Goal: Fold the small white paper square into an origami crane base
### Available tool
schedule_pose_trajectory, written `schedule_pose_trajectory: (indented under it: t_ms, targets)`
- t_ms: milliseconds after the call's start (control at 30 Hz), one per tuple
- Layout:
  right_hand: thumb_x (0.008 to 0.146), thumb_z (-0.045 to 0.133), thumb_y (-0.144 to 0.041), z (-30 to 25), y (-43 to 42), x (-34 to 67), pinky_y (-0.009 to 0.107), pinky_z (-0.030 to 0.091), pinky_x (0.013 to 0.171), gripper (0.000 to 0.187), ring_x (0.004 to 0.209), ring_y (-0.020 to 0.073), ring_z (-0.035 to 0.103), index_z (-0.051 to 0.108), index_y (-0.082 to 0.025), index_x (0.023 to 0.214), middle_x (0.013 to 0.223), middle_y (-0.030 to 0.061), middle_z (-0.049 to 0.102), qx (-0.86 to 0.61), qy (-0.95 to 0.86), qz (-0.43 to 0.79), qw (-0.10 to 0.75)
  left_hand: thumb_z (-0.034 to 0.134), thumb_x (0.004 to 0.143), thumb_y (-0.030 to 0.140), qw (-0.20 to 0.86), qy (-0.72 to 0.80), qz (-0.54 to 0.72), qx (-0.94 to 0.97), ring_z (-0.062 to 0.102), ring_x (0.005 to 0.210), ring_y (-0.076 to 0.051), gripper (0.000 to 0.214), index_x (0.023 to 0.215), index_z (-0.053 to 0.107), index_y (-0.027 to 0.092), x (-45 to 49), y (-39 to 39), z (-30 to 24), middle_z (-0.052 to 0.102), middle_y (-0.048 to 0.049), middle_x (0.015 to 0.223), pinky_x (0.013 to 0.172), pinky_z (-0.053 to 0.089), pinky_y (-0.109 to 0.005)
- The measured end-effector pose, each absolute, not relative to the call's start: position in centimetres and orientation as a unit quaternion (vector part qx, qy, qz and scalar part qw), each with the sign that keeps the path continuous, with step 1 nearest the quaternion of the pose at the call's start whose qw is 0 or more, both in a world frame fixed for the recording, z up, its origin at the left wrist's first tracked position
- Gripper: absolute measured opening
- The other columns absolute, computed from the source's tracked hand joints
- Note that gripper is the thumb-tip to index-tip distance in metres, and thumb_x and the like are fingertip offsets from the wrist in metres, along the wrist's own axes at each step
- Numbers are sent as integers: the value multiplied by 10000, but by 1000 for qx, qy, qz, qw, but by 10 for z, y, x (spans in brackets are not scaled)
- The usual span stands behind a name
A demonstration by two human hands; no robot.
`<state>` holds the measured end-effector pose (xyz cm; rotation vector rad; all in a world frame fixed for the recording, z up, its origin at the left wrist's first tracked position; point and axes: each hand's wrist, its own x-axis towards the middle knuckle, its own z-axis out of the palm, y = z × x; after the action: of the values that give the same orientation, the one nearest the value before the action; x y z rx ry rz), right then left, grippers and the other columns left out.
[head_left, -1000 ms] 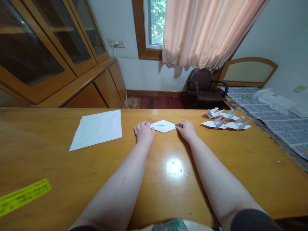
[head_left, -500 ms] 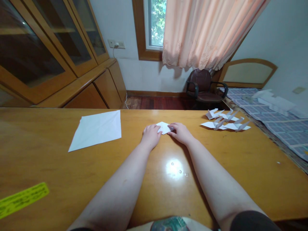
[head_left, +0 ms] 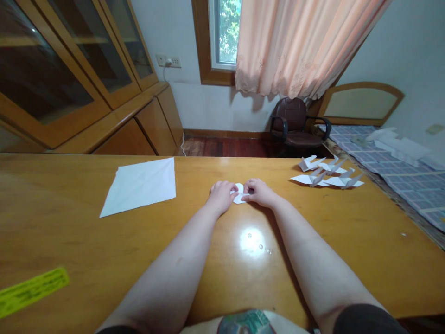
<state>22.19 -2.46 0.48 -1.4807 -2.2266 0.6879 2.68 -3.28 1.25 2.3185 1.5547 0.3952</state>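
Observation:
A small folded white paper (head_left: 239,194) lies on the wooden table (head_left: 347,232), mostly covered by my two hands. My left hand (head_left: 221,195) has its fingers curled and pinches the paper's left side. Fingers bent, my right hand (head_left: 257,191) presses and pinches the right side. The two hands nearly touch over the paper, so only a small white part shows between them.
A flat white sheet (head_left: 140,186) lies to the left. Several folded paper cranes (head_left: 327,174) sit at the right. A yellow-green strip (head_left: 31,291) is at the near left edge. Beyond the table stand a dark chair (head_left: 295,124), wooden cabinets (head_left: 79,74) and a bed (head_left: 399,162).
My hands have moved toward each other from the paper's two tips. The paper went from a wide diamond to a small folded piece, mostly hidden under my fingers.

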Motion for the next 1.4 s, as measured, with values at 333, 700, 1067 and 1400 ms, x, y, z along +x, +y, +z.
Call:
schedule_pose_trajectory:
  t_ms: [333,700,1067,1400]
  targets:
    - [740,770,-262,7,-26,220,284,395,818,120,851,164,559,687,-175,741,857,37,659,-533,-784,235,213,588,867,388,151,537,133,819,535,1093,-243,271,1093,654,253,27,-35,12,650,-46,1124,982,394,-375]
    - [788,720,-212,2,-23,222,328,409,852,51,885,194,571,719,-187,833,885,59,670,-534,-790,193,232,439,940,308,183,485,118,847,354,1396,-225,443,1380,487,278,24,-31,1,449,-17,1494,1174,211,-475]
    - [662,820,-430,15,-30,215,311,415,800,350,866,198,572,720,-185,890,909,65,650,-563,-778,215,176,488,927,269,190,490,130,841,383,1385,-222,396,1319,546,280,25,-28,-2,507,-20,1448,1166,243,-471]
    - [577,862,-364,11,-27,218,264,415,746,295,824,173,563,702,-174,734,881,35,617,-568,-760,282,144,476,925,270,210,486,126,839,361,1400,-226,397,1313,560,277,25,-29,4,492,-12,1461,1176,219,-486]
